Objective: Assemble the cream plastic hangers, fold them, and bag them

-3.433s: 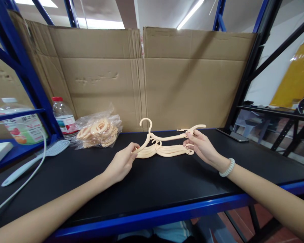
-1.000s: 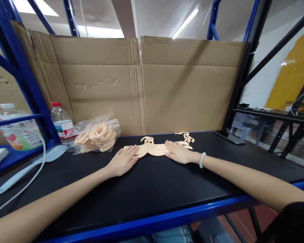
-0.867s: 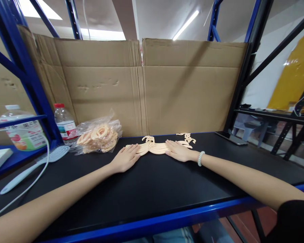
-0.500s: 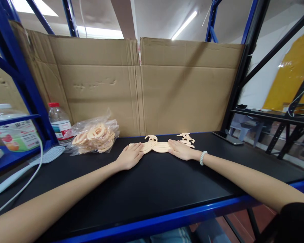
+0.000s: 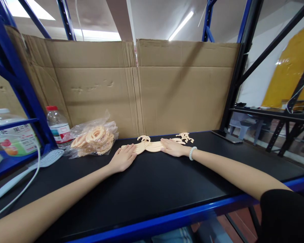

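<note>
Hangers (image 5: 153, 146) flat under left hand (image 5: 123, 158) and right hand (image 5: 174, 147): fingers straight, close together, resting on top. Hooks (image 5: 145, 137) between the two hands; thumb contact hard to tell.

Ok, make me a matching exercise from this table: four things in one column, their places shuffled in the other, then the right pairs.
1. clothes hangers
2. hairbrush
3. red-capped bottle
4. coiled bracelet

A. crossed by the white cable
B. on the wrist of the right hand
C. beneath the left hand and the right
D. upright beside the clear plastic bag

Pairs: 1-C; 2-A; 3-D; 4-B
</note>
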A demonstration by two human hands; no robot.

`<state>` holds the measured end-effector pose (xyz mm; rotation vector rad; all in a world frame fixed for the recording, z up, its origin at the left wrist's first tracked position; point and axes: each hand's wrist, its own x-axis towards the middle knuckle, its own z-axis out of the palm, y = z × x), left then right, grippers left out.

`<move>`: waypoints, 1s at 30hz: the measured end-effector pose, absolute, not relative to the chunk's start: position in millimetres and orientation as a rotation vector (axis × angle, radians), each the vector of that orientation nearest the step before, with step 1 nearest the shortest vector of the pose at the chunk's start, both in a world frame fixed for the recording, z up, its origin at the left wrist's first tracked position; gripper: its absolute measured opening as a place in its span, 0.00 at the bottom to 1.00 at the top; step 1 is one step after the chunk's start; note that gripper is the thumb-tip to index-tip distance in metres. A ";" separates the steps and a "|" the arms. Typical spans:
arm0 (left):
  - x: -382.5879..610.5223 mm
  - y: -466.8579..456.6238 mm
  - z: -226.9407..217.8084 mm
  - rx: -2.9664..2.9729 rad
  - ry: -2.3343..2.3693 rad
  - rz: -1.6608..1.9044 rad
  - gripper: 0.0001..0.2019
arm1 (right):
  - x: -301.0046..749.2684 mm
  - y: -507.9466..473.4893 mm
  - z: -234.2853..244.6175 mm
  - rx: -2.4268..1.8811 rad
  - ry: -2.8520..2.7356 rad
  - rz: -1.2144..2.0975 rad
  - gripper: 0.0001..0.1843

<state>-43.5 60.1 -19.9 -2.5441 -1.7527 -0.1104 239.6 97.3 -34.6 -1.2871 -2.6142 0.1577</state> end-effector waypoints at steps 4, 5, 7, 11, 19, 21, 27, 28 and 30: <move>-40.7 65.5 -20.9 -2.525 -1.759 -0.107 0.29 | 243.8 105.3 -37.1 -1.263 -2.615 0.150 0.41; -38.9 65.5 -21.1 -2.528 -1.759 -0.105 0.29 | 245.8 106.4 -38.0 -1.271 -2.618 0.145 0.41; -33.9 64.4 -21.3 -2.534 -1.764 -0.102 0.29 | 251.0 107.0 -39.2 -1.297 -2.629 0.126 0.41; -19.8 61.7 -21.8 -2.549 -1.762 -0.136 0.29 | 262.9 101.9 -38.7 -1.362 -2.651 0.077 0.42; -13.5 61.7 -25.5 -2.534 -1.791 -0.354 0.28 | 276.3 99.1 -38.6 -1.308 -2.531 -0.036 0.39; -22.5 62.3 -28.0 -2.557 -1.737 -0.480 0.27 | 288.8 104.8 -31.4 -1.285 -2.389 -0.133 0.34; -53.4 64.4 -31.5 -2.661 -1.427 -0.936 0.22 | 363.7 115.2 -5.4 -1.661 -2.066 -0.190 0.18; -56.0 64.2 -30.8 -2.663 -1.429 -0.988 0.21 | 375.1 114.5 -4.1 -1.710 -2.069 -0.162 0.16; -58.3 63.2 -28.9 -2.656 -1.469 -1.060 0.19 | 391.8 112.4 -3.9 -1.781 -2.085 -0.114 0.13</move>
